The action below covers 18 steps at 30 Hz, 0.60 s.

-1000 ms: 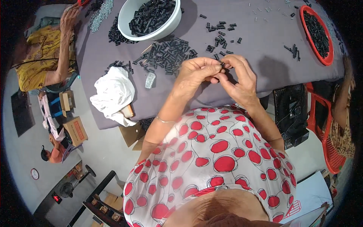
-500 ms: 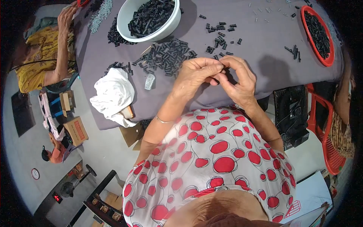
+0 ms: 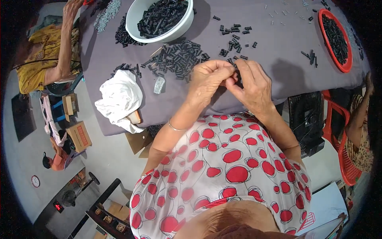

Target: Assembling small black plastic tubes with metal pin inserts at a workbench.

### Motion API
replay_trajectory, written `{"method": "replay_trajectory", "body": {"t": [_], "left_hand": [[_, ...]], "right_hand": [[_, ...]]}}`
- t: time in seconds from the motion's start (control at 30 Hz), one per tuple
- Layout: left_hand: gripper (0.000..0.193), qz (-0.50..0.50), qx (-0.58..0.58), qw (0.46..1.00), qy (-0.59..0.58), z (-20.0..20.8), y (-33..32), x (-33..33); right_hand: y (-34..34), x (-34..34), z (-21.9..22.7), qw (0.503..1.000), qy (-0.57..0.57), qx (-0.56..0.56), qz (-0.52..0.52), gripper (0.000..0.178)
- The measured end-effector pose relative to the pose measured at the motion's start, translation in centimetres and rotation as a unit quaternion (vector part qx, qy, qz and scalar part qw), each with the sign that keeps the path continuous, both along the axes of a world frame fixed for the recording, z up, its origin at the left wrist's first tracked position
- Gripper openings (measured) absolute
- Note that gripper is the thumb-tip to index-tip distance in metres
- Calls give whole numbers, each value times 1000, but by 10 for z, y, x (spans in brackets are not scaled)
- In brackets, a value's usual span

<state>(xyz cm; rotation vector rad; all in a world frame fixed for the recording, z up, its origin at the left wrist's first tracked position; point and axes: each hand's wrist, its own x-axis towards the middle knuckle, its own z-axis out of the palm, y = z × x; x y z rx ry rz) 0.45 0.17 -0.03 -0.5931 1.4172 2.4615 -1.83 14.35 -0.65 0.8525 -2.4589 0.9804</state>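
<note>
A small black part (image 3: 236,74) sits pinched between our 2 hands, left hand (image 3: 209,79) and right hand (image 3: 251,85) pressed together fingertip to fingertip above the bench's (image 3: 278,67) near edge. A heap of black parts (image 3: 179,57) and a white bowl (image 3: 159,24) lie beyond.

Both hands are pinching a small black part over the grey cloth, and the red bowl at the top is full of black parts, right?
Not quite. The head view shows the full bowl at the top is white, not red. The rest holds: left hand and right hand pinch a small black part over the grey cloth.
</note>
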Motion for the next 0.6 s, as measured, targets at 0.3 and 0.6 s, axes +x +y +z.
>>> {"method": "replay_trajectory", "body": {"t": [0.3, 0.6], "left_hand": [[16, -28, -36, 999, -10, 4, -4, -1], [24, -37, -30, 999, -6, -6, -9, 4]], "right_hand": [[0, -2, -5, 1000, 12, 1, 14, 34], [1, -8, -17, 998, 39, -41, 25, 34]]}}
